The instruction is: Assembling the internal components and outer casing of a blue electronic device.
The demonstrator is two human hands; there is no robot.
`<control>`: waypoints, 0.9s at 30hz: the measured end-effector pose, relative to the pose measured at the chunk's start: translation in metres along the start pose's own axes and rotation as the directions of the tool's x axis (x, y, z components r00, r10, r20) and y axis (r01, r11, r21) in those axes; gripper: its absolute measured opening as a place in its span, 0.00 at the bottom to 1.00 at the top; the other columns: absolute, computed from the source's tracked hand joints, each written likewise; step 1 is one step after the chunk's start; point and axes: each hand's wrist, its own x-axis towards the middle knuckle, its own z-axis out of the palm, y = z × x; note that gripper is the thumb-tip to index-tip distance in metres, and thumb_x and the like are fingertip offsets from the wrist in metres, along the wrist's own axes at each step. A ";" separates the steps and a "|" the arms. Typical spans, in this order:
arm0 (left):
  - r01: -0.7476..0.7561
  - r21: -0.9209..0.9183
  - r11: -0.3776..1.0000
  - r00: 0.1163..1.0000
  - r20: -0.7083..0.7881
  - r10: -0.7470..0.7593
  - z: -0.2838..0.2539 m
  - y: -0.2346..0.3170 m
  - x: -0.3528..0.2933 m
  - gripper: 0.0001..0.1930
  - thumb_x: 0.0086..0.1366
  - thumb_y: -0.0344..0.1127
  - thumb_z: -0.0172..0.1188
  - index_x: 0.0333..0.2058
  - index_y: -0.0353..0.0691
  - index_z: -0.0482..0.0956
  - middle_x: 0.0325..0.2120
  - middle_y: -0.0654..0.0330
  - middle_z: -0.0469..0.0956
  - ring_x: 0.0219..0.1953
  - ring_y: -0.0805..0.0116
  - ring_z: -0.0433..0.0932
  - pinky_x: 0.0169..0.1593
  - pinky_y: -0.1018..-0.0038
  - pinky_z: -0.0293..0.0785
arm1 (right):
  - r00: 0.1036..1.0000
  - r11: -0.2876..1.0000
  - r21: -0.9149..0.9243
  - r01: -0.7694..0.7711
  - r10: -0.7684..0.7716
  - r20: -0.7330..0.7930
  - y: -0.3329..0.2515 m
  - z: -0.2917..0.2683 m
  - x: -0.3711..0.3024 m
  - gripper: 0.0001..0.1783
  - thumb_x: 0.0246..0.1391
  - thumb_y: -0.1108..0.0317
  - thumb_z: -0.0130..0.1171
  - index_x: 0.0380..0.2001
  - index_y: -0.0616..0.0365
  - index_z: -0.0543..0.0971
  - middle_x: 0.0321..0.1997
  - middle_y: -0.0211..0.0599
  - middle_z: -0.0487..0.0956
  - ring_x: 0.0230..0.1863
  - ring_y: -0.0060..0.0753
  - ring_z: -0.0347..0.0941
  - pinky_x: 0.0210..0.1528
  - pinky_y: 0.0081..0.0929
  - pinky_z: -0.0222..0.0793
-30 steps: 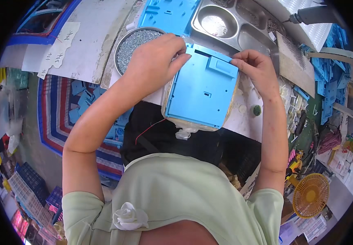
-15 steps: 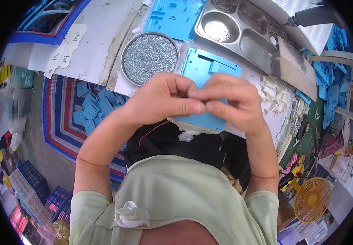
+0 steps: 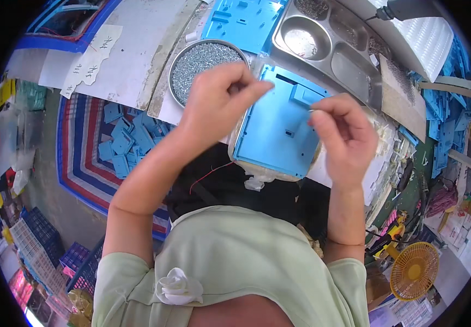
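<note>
Right hand [image 3: 349, 136] pinching a tiny part [image 3: 311, 110] over the blue plastic panel [image 3: 265, 128]; left hand [image 3: 219, 101], grip unclear; a steady pinch is advisable.

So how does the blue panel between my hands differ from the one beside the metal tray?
The near panel shows a mostly smooth face with a slot and a raised block; the far panel shows a face dotted with small posts. The near panel sits on a pale pad; the far panel lies further back, next to the metal tray. Both are light blue.
</note>
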 end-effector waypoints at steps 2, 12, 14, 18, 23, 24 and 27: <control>-0.117 0.205 0.972 0.993 0.028 0.113 0.000 -0.013 0.016 0.11 0.65 0.35 0.65 0.29 0.35 0.75 0.21 0.59 0.73 0.22 0.67 0.71 0.28 0.70 0.66 | 1.000 0.999 0.032 0.005 -0.006 0.016 -0.001 -0.011 0.002 0.05 0.54 0.80 0.65 0.36 0.67 0.82 0.35 0.32 0.78 0.36 0.20 0.74 0.40 0.19 0.71; -0.288 0.524 0.802 0.958 0.143 0.250 0.009 -0.020 0.028 0.13 0.62 0.38 0.66 0.28 0.35 0.75 0.21 0.54 0.73 0.24 0.53 0.73 0.31 0.63 0.69 | 0.993 0.926 -0.359 0.118 -0.120 0.015 0.006 -0.048 -0.014 0.06 0.50 0.79 0.67 0.33 0.65 0.82 0.29 0.34 0.78 0.31 0.24 0.74 0.36 0.21 0.70; -0.204 0.441 0.874 0.977 0.142 0.157 0.007 -0.018 0.024 0.13 0.62 0.38 0.67 0.28 0.34 0.75 0.19 0.57 0.71 0.22 0.61 0.70 0.29 0.67 0.67 | 0.994 0.902 -0.420 0.101 -0.077 0.073 0.008 -0.046 -0.018 0.06 0.49 0.78 0.67 0.32 0.64 0.82 0.27 0.35 0.78 0.28 0.27 0.74 0.34 0.22 0.69; 0.027 0.279 0.960 0.980 0.181 -0.080 0.001 -0.015 0.024 0.13 0.62 0.37 0.69 0.28 0.34 0.76 0.17 0.66 0.67 0.22 0.77 0.63 0.27 0.75 0.61 | 0.988 0.867 -0.496 0.049 0.030 0.151 0.015 -0.044 -0.017 0.05 0.49 0.76 0.66 0.31 0.61 0.82 0.28 0.36 0.79 0.27 0.30 0.76 0.32 0.25 0.70; -0.089 0.518 0.851 0.996 0.060 0.067 -0.035 -0.030 0.028 0.11 0.59 0.37 0.70 0.31 0.36 0.79 0.22 0.60 0.74 0.26 0.66 0.72 0.32 0.69 0.69 | 0.963 0.848 -0.530 0.023 0.125 0.241 0.014 -0.044 -0.006 0.05 0.50 0.73 0.66 0.32 0.61 0.83 0.28 0.37 0.79 0.27 0.31 0.77 0.31 0.25 0.71; -0.120 0.640 0.759 0.993 0.065 0.102 -0.048 -0.041 0.025 0.10 0.58 0.38 0.69 0.31 0.37 0.80 0.25 0.58 0.77 0.28 0.59 0.75 0.35 0.65 0.71 | 0.957 0.855 -0.519 0.014 0.140 0.256 0.014 -0.045 -0.003 0.05 0.50 0.72 0.66 0.32 0.61 0.82 0.28 0.37 0.79 0.27 0.31 0.77 0.31 0.25 0.71; -0.118 0.704 0.700 0.991 0.124 0.042 -0.060 -0.052 0.019 0.08 0.59 0.35 0.67 0.33 0.37 0.83 0.31 0.55 0.80 0.34 0.54 0.80 0.40 0.62 0.75 | 0.930 0.866 -0.497 -0.061 0.231 0.287 0.016 -0.049 0.005 0.07 0.49 0.72 0.66 0.32 0.62 0.82 0.27 0.37 0.79 0.26 0.29 0.76 0.32 0.24 0.71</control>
